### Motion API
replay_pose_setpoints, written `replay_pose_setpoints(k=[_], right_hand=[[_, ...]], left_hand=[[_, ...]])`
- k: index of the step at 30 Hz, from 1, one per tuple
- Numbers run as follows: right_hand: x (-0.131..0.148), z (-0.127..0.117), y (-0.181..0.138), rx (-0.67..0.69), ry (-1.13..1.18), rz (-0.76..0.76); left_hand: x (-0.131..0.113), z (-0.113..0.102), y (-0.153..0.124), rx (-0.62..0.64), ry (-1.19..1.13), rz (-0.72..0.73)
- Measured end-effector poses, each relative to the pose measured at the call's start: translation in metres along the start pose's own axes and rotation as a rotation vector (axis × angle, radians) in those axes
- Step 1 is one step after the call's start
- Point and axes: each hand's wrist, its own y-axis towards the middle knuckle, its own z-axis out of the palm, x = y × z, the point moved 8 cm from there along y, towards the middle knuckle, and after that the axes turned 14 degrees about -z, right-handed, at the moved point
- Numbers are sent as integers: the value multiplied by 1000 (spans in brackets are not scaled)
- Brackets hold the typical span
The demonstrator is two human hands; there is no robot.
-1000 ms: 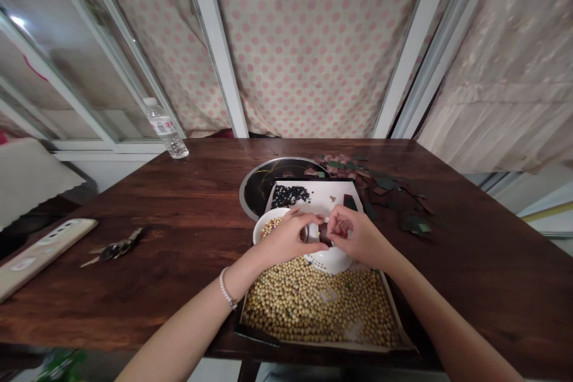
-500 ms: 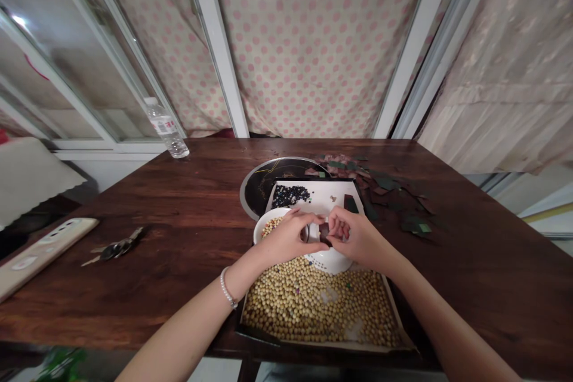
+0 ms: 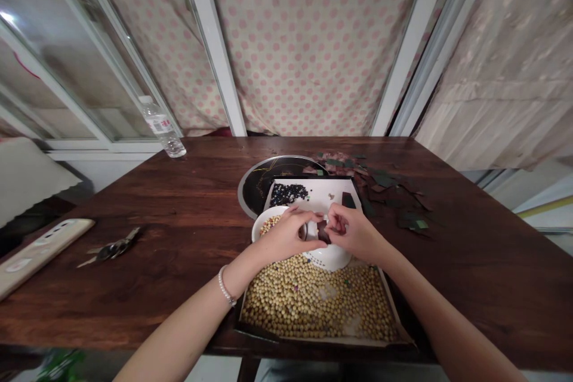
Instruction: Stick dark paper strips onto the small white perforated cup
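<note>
My left hand point(image 3: 293, 233) curves over the white bowls, its thumb and fingers gripping the edges of a small dark brown piece point(image 3: 323, 233). What the piece is made of I cannot make out. At its right side, my right hand point(image 3: 347, 227) pinches with curled fingers. Anything tiny between those fingertips is hidden. Under my left hand is a white bowl point(image 3: 256, 231) with small yellowish and red beads in it. A second white bowl point(image 3: 330, 259) sits below both hands. Many pale yellow beads point(image 3: 313, 304) fill the near part of the box tray point(image 3: 394, 304).
Black beads point(image 3: 289, 193) lie in the tray's far left corner, beside a round black mat point(image 3: 257, 182). Scattered green and brown pieces point(image 3: 385, 178) cover the table's right rear. Keys point(image 3: 114, 248), a power strip point(image 3: 45, 250) and a water bottle point(image 3: 163, 128) are on the left.
My right fingertips have shifted slightly at the brown piece's right edge. My left hand keeps its grip. The whole view has moved a little.
</note>
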Motion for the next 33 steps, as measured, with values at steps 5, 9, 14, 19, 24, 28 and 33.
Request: replay_pose_setpoints(k=[5, 9, 14, 19, 24, 28, 33], right_hand=[[-3, -3, 2, -49, -60, -24], [-1, -5, 1, -8, -89, -39], [5, -7, 1, 27, -123, -65], [9, -6, -1, 41, -138, -77], [13, -5, -3, 84, -126, -72], [10, -5, -3, 60, -71, -42], [0, -3, -2, 27, 66, 22]], left_hand=[[4, 2, 1, 3, 15, -21], [5, 2, 0, -2, 1, -9], [5, 2, 1, 0, -4, -19], [6, 3, 1, 8, -1, -42], [5, 2, 1, -3, -14, -37], [4, 1, 0, 2, -13, -41], [3, 1, 1, 13, -12, -49]])
